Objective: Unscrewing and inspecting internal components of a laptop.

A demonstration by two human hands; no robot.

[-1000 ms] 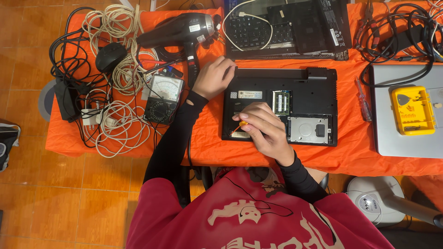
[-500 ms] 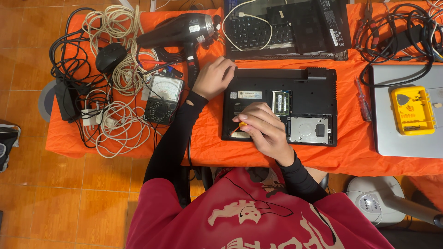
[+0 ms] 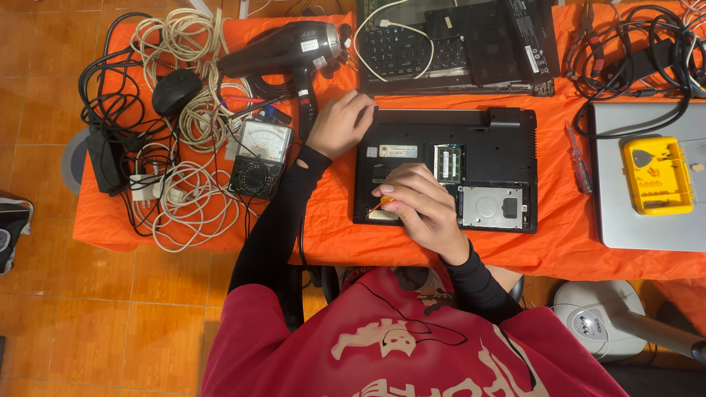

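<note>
Head view: left hand (image 3: 340,123) lies flat, steadying the upturned laptop (image 3: 446,167) on the orange table (image 3: 573,235); right hand (image 3: 421,208) grips a screwdriver (image 3: 382,203), probably on a screw. Bottom covers already off.

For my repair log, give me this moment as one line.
left hand: steadying upturned black laptop at its corner | right hand: holding orange-handled screwdriver at laptop's underside | nearby: analog multimeter

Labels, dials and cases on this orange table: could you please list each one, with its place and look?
Laptop label: white strip on the black base, between the left hand and right hand.
Meter dial: pale face, black body, left of the laptop.
Dryer sticker: small, white, on the black barrel.
Yellow case: rectangular, on the grey laptop at right.
</note>
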